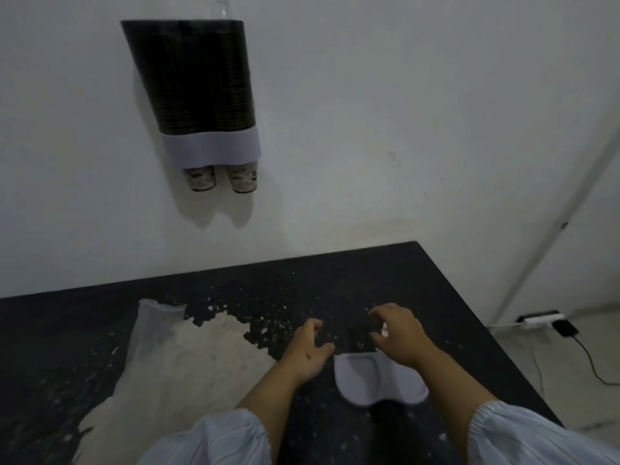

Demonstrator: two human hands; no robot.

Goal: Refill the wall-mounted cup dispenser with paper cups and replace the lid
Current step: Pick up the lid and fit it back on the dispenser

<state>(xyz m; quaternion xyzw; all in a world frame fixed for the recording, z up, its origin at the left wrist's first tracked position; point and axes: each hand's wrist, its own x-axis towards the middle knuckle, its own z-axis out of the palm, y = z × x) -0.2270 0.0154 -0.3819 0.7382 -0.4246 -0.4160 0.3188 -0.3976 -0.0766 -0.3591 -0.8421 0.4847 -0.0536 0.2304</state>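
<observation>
Dispenser (pixel 191 92) hangs on the wall, looks full, top open. Lid (pixel 379 380) lies on the table (pixel 436 280) under both hands — left hand (pixel 308 350) and right hand (pixel 399 333) curled, holding nothing. Risk — lid seats crooked on the stacked cups.

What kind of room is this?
Probably a plain break or drinks corner: a dark wall-mounted cup dispenser with paper cups poking out below, a worn black speckled table, and a white power strip on the floor.

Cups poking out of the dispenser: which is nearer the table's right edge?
The right cup, under the dispenser's right tube; the left cup hangs beside it.
</observation>
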